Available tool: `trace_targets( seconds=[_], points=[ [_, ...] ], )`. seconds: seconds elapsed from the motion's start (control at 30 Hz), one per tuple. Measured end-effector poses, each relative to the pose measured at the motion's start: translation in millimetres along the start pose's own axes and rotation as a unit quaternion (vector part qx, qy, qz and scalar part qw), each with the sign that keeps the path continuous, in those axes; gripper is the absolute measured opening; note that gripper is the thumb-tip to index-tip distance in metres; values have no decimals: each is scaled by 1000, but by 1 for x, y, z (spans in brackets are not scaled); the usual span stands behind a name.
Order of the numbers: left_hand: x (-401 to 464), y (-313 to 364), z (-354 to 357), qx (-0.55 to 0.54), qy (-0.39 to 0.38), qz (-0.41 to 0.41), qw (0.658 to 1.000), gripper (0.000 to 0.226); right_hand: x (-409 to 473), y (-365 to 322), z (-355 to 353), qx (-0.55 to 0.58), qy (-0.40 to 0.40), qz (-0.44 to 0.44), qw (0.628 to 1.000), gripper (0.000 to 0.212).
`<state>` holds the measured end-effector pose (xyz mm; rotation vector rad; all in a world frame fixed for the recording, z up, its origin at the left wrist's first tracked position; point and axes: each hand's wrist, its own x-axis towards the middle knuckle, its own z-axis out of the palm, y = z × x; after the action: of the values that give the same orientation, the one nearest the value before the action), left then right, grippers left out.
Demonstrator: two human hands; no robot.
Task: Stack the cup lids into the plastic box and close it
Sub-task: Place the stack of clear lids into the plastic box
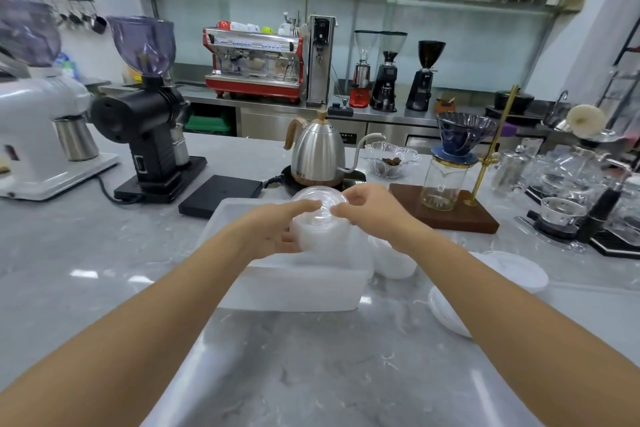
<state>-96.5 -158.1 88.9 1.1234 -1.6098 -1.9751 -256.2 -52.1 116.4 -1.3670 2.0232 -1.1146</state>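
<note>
- Two loose lid piles (516,269) lay right of the plastic box (294,288); kettle (318,152) stood behind.
- Your left hand (273,229) and right hand (374,210) both gripped the lid stack (320,225) above the open box.

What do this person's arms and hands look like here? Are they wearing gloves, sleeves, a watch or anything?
Both arms are bare up to the frame's edge: no sleeves show. The left hand and right hand wear no gloves, and no watch, bracelet or ring is visible on either wrist or on the fingers in view. The picture is somewhat blurred, so a very thin ring could go unseen.
</note>
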Motion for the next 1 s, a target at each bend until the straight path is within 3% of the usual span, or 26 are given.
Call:
trace_targets(
  seconds=[0.17, 0.33, 0.5, 0.6, 0.7, 0.8, 1.0],
  points=[
    [12, 5, 7, 13, 12, -54, 998, 45, 11, 4, 6, -126, 9, -28, 992, 38],
    [21, 5, 13, 65, 17, -93, 993, 34, 16, 6, 10, -222, -14, -63, 973, 32],
    [33, 0, 18, 82, 5, -89, 993, 43, 21, 19, 7, -244, -17, -87, 966, 42],
    [41, -4, 17, 138, 26, -56, 989, 55, 21, 26, 8, -252, -8, -105, 962, 33],
    [48, -9, 13, 220, 68, -27, 973, 74, 19, 27, 11, -259, -8, -114, 959, 27],
    [52, -13, 14, 305, 90, 6, 948, 53, 18, 28, 11, -262, -5, -112, 959, 21],
    [48, -16, 14, 386, 138, -13, 912, 62, 17, 28, 15, -272, -3, -108, 956, 14]
  ],
)
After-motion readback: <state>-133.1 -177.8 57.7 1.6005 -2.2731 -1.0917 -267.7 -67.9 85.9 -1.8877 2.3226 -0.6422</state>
